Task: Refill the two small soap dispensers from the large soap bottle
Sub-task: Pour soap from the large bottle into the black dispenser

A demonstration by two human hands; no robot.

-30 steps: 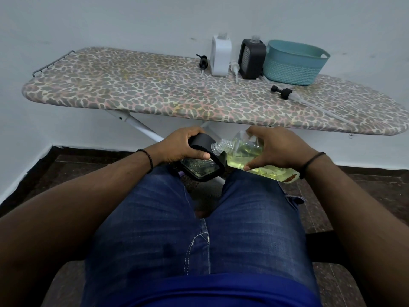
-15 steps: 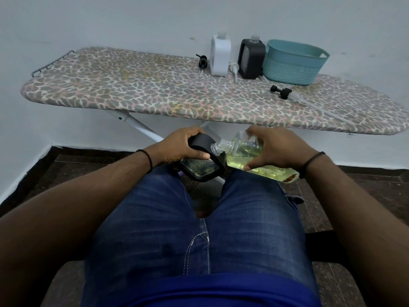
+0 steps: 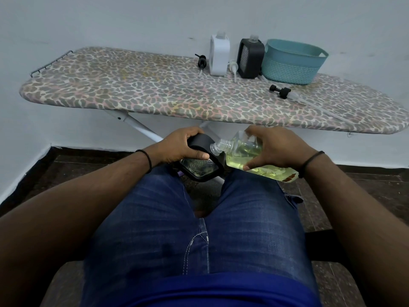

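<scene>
Pouring step, judged: right hand point(image 3: 278, 149) gripping tilted large soap bottle point(image 3: 241, 155) at centre, mouth at 9 o'clock meeting black dispenser point(image 3: 200, 161) clasped by left hand point(image 3: 181, 147). Next: steeper tilt, steady aim.

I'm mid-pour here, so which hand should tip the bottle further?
Probably the right hand: it already grips the tilted bottle, whose neck points at the dispenser. The left hand holds that dispenser and should steady it.

On the ironing board point(image 3: 155, 94), two dispensers point(image 3: 219, 55) point(image 3: 250, 58) stand side by side, a basket point(image 3: 294, 63) just right of them. Nearer, over the lap, the left hand point(image 3: 179, 147) holds a dispenser point(image 3: 201, 171), with the large bottle point(image 3: 243, 154) to its right in the right hand point(image 3: 278, 149).
</scene>
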